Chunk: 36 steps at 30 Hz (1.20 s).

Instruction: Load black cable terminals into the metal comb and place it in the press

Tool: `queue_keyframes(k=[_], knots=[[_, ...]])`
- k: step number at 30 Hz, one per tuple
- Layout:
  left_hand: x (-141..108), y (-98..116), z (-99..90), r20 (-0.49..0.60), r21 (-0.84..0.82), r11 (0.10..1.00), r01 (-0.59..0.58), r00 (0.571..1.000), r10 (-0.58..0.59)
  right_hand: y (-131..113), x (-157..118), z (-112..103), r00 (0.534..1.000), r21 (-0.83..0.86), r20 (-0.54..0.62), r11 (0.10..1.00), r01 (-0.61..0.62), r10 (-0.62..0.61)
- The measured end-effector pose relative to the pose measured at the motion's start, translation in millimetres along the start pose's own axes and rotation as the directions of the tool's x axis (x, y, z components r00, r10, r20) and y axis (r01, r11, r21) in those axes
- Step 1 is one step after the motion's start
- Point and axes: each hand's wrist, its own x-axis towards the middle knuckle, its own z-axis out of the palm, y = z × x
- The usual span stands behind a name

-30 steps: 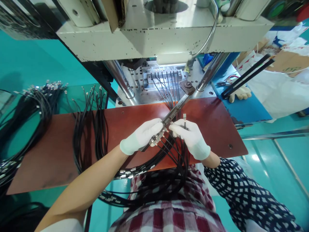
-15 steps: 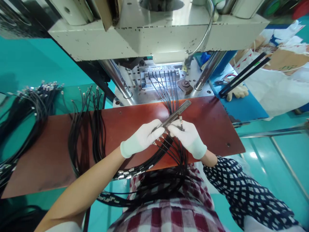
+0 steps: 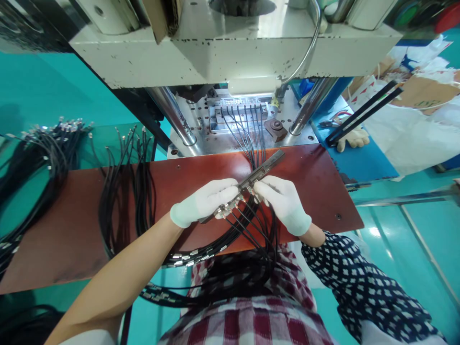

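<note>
My left hand (image 3: 210, 199), in a white glove, is closed on a slim metal bar fixture (image 3: 269, 164) tilted up to the right above the board. Several cable connectors (image 3: 224, 209) sit in a row along the bar, their black cables (image 3: 247, 230) trailing toward my lap. At the bar's middle, my gloved right hand (image 3: 282, 199) pinches a cable end against it; the fingers partly hide that connector. Behind the bar, more black cables (image 3: 247, 143) run into a metal mould (image 3: 239, 117) on the press bed.
A reddish-brown board (image 3: 201, 170) spans the front of the press (image 3: 237, 60). Cable bundles (image 3: 143, 201) lie over its left part, with a larger bundle (image 3: 61, 153) farther left. Steel posts (image 3: 312, 105) flank the mould. On a blue surface at right lie a glove (image 3: 354, 139) and pliers (image 3: 332, 123).
My right hand has brought the upright connector down to the bar. My left hand has slid left and down along the bar, showing more of the seated connectors.
</note>
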Motion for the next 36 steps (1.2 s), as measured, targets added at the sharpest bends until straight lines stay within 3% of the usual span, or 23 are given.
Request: queue_keyframes(k=[5, 11, 17, 20, 27, 33, 36], knots=[[1, 2, 1.3, 0.018, 0.036, 0.999, 0.013, 1.0, -0.014, -5, 0, -7, 0.998, -0.068, 0.061, 0.998, -0.016, 0.021], [2, 5, 3.8, -0.084, 0.326, 0.945, 0.014, 0.996, 0.014, 4, 3, -10, 0.998, -0.119, 0.062, 0.993, 0.012, -0.004], [4, -7, 2.1, 0.038, 0.027, 1.0, 0.011, 0.999, -0.012, 7, 4, -12, 0.992, -0.061, 0.125, 0.998, 0.005, 0.003], [5, -10, 2.9, 0.044, -0.026, 0.999, 0.027, 0.999, -0.026, 5, 4, -14, 0.987, -0.027, 0.154, 0.999, -0.035, 0.038], [4, -7, 6.3, 0.035, 0.041, 0.999, 0.006, 0.999, -0.008, 4, 5, -17, 0.983, -0.025, 0.171, 0.998, -0.061, 0.064], [3, -1, 10.5, -0.1, 0.439, 0.898, -0.004, 0.994, 0.053, 8, 4, -11, 0.994, -0.122, 0.109, 0.993, -0.004, 0.018], [3, -3, 9.1, -0.058, 0.297, 0.955, -0.001, 0.998, 0.019, 16, 9, -14, 0.995, -0.058, 0.098, 0.998, -0.019, 0.025]])
